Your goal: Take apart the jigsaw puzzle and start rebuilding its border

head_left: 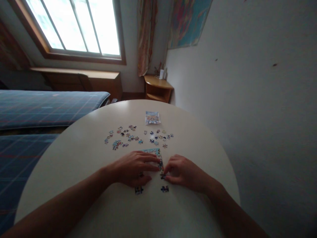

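A partly joined jigsaw puzzle [158, 152] lies on the white table, its top edge and right side showing. My left hand [138, 167] rests across it with fingers stretched out, covering much of the area inside. At the lower end of the right side, my right hand [180, 172] has thumb and forefinger closed at a small puzzle piece [162, 176]. Nearer to me are a separate corner piece [164, 188] on the right and another joined bit of puzzle [139, 190] below my left thumb.
Loose puzzle pieces [131, 137] are scattered beyond my left hand, with more pieces [158, 135] to their right. A small picture sheet [152, 117] lies farther back on the round table [198, 132]. A bed [49, 109] stands left; a wall [260, 115] is right.
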